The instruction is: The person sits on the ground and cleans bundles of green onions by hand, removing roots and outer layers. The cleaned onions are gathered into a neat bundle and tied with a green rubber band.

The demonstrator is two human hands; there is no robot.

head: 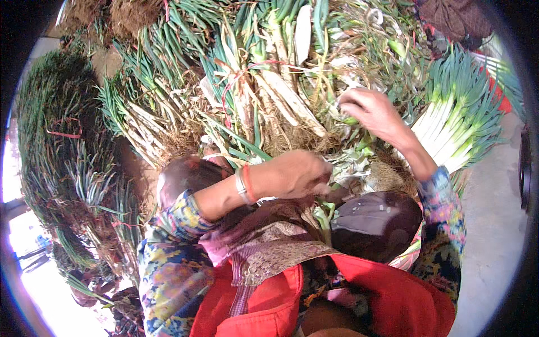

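Note:
My left hand [297,176], with a silver bangle and an orange band at its wrist, is curled over my lap. Its fingertips are blurred, and whether they hold anything is hidden. A pale green leaf scrap [323,215] lies just below it between my knees. My right hand [372,111] reaches forward with bent fingers over the peelings, close to a green leaf piece [348,120]; a grip on it cannot be made out. Before me lies a bunch of unpeeled green onions [290,101] with dry skins and brown roots, crossed by a pink tie [269,62].
Cleaned green onions [452,122] are stacked at the right, beside the grey floor [488,219]. Peelings [370,54] spread ahead. More rooted onions [145,122] lie front left, and a large heap [59,139] of tied bunches fills the far left.

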